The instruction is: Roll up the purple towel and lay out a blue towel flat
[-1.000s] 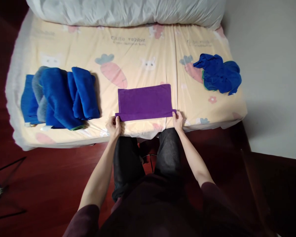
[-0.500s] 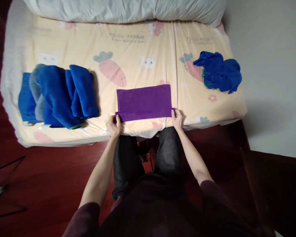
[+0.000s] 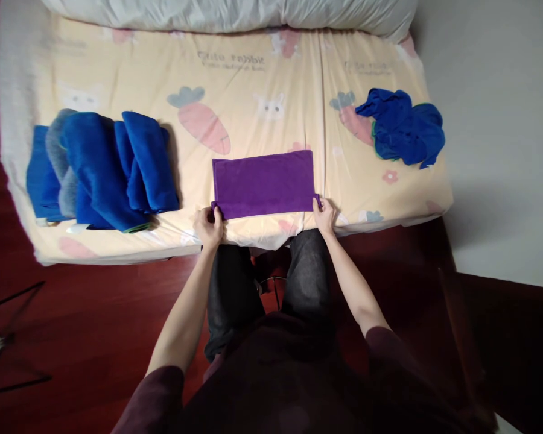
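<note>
A purple towel lies flat, folded into a wide rectangle, near the front edge of a bed with a pale yellow carrot-print sheet. My left hand pinches the towel's near left corner. My right hand pinches its near right corner. Both hands rest on the sheet with fingers closed on the cloth.
A stack of folded blue towels sits on the left of the bed. A crumpled blue cloth lies at the right edge. A white duvet runs along the back. Dark red floor lies below; a black stand's legs show at left.
Both hands keep their hold on the purple towel's near corners. The view has shifted slightly, nothing else has moved.
</note>
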A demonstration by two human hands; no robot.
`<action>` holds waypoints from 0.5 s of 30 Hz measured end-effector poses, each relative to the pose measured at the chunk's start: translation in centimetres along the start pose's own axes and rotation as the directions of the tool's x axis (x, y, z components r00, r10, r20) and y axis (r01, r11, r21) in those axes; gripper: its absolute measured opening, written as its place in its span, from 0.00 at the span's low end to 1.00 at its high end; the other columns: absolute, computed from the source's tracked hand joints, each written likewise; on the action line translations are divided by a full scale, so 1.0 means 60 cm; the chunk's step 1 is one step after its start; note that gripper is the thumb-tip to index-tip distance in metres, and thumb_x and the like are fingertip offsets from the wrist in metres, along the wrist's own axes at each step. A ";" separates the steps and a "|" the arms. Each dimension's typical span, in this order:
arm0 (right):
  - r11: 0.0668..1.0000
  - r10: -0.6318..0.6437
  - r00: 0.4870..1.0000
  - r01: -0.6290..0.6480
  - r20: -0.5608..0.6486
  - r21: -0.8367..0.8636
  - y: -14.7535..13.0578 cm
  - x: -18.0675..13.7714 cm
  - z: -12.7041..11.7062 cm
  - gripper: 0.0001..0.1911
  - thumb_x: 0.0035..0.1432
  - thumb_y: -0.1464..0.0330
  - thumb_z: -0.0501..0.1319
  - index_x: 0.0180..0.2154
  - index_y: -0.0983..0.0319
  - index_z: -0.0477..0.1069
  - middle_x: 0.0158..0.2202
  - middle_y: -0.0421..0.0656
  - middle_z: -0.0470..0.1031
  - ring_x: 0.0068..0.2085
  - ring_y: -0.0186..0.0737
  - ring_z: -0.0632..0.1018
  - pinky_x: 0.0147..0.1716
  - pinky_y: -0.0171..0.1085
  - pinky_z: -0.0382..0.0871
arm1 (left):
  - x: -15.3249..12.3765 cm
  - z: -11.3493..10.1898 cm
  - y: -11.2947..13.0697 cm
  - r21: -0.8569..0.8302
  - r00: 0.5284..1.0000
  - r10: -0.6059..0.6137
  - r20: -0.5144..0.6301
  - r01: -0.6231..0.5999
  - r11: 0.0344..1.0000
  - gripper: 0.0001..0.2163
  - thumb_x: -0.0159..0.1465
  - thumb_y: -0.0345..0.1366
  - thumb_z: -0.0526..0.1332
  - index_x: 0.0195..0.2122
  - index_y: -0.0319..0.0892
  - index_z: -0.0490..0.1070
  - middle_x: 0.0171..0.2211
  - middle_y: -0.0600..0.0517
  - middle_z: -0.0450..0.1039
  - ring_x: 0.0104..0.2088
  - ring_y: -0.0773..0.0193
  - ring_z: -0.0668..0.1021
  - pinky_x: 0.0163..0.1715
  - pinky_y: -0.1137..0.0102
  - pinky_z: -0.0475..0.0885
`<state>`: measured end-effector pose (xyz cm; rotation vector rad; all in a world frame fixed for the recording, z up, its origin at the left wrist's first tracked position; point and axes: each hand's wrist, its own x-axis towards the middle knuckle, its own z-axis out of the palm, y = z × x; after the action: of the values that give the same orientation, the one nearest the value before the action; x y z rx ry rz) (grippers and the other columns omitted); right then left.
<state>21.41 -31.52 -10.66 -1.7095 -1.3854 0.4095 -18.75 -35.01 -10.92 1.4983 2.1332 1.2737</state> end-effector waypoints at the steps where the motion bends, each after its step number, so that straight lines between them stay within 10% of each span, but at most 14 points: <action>1: 1.000 0.007 1.000 -0.007 -0.001 -0.003 0.000 0.000 0.001 0.24 0.72 0.47 0.61 0.35 0.59 0.78 0.30 0.44 0.78 0.31 0.41 0.77 0.37 0.40 0.75 | 0.000 0.000 0.000 -0.004 1.000 0.002 -0.006 -0.002 1.000 0.11 0.72 0.46 0.63 0.37 0.44 0.73 0.33 0.48 0.72 0.36 0.57 0.74 0.43 0.62 0.71; 15: 0.999 0.045 0.999 -0.045 -0.003 0.020 -0.009 0.000 0.003 0.24 0.70 0.46 0.63 0.34 0.60 0.78 0.26 0.42 0.76 0.27 0.40 0.76 0.32 0.39 0.73 | 0.003 0.000 0.004 -0.022 0.999 0.046 -0.018 -0.046 0.999 0.09 0.72 0.43 0.63 0.37 0.46 0.73 0.32 0.46 0.73 0.43 0.52 0.75 0.41 0.61 0.73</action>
<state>20.95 -31.47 -10.37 -1.7273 -1.3377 0.4441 -18.67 -34.82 -10.70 1.5410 2.0998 1.3270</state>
